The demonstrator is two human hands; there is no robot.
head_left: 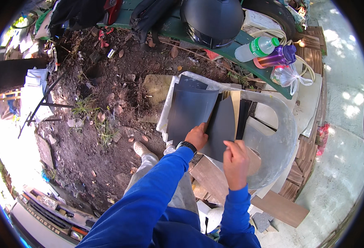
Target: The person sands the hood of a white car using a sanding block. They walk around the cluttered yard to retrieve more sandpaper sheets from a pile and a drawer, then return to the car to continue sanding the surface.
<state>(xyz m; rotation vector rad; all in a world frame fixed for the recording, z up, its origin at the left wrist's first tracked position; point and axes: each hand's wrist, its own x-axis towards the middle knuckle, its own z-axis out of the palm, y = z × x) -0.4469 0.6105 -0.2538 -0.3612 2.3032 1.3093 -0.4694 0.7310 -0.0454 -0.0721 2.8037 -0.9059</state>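
My left hand (196,136) is closed on the edge of dark grey flexible sheets (188,113), which lie on a pale board (168,97). My right hand (235,163), fingers curled, grips the lower right part of a second dark sheet (219,124) with a slightly curved edge. Behind that sheet a tan strip (235,97) and black pieces (243,115) show. A cloudy translucent plastic piece (279,157) with a large cut-out lies to the right, over stacked boards. The undersides of both sheets are hidden.
A green bench (254,72) carries a black helmet (211,18), dark bags, two bottles (262,51) and a knotted plastic bag (293,78). Wooden planks (281,208) border a concrete path (343,173). Littered soil (95,157) and a vehicle front (49,217) are on the left.
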